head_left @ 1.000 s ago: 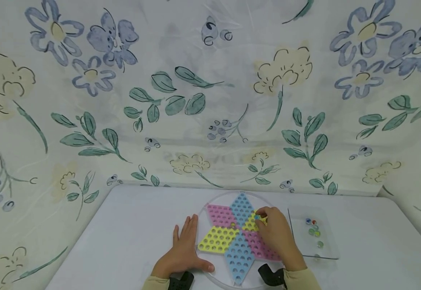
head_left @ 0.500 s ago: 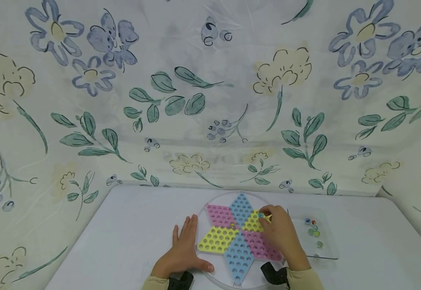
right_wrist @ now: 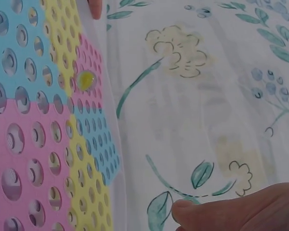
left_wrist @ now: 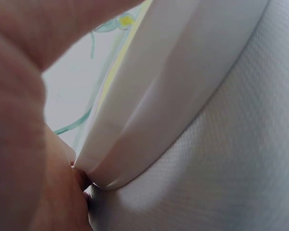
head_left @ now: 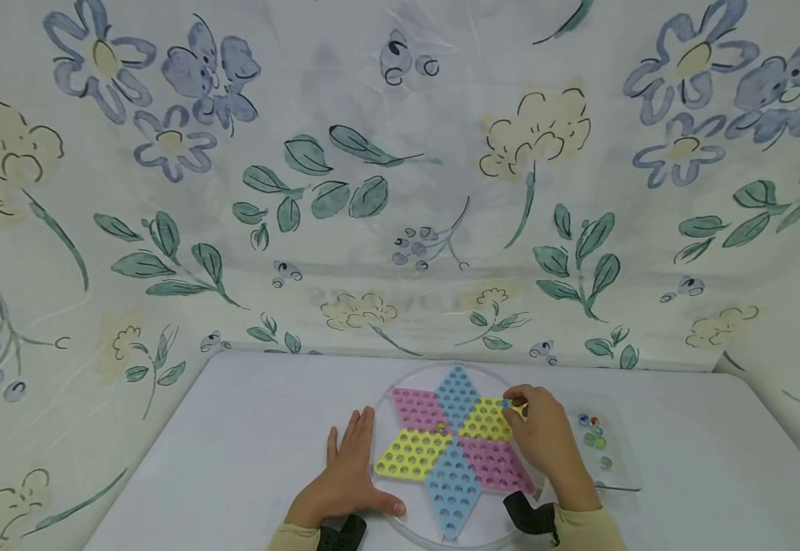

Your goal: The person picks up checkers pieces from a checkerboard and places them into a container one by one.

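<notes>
A star board (head_left: 451, 451) of pink, blue and yellow holed diamonds lies in a round clear tray (head_left: 400, 383) on the white table (head_left: 248, 444). My left hand (head_left: 349, 463) rests flat on the table, thumb against the tray's left rim (left_wrist: 149, 110). My right hand (head_left: 512, 407) hovers over the right yellow diamond and pinches a small blue marble (head_left: 506, 402) at its fingertips. One yellow marble (right_wrist: 86, 80) sits in a hole near the board's centre. In the right wrist view only one fingertip (right_wrist: 216, 214) shows beside the board (right_wrist: 33, 144).
A clear flat tray (head_left: 620, 467) with several coloured marbles (head_left: 594, 439) lies just right of the board. A flowered cloth (head_left: 400, 191) hangs close behind and at both sides of the table. Bare table spreads to the left.
My right hand has drifted right and slightly away over the board, carrying the blue marble toward the yellow diamond's outer tip. The left hand has stayed put.
</notes>
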Tool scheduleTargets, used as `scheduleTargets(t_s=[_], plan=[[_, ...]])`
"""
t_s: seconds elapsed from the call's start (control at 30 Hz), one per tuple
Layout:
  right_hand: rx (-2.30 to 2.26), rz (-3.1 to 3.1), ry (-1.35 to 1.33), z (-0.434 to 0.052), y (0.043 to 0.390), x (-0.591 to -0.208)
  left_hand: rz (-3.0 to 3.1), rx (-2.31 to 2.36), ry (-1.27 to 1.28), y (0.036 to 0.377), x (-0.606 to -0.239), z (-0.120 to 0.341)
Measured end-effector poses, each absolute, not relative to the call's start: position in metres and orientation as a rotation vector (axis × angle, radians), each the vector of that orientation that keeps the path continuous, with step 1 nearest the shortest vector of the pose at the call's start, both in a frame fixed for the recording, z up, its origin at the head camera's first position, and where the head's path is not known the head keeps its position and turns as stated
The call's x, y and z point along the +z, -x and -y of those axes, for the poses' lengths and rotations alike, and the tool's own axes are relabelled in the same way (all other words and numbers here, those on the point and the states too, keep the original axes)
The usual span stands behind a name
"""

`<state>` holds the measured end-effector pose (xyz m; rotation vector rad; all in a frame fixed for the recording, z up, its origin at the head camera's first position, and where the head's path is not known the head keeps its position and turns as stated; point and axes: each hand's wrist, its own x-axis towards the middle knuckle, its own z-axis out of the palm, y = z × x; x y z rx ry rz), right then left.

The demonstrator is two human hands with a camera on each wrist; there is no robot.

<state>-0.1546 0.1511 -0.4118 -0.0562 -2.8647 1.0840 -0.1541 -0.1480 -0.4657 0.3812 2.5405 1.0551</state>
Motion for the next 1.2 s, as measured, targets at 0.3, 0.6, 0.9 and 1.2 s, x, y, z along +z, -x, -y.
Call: scheduleTargets(t_s=[0.3, 0.6, 0.9, 1.2], plan=[[1.14, 2.879, 0.117, -0.162, 0.157, -0.408, -2.552, 1.049, -0.389, 0.154, -0.465, 0.148], [1.15, 2.896, 0.145, -0.174, 0.158, -0.407, -2.546, 1.065, -0.398, 0.154, -0.466, 0.149], [1.129, 2.946, 0.216, -0.187, 0.159, -0.406, -2.546, 1.054, -0.393, 0.154, -0.465, 0.148], [1.101, 2.964, 0.207, -0.193, 0.158, -0.405, -2.549, 1.038, -0.385, 0.154, -0.465, 0.147]])
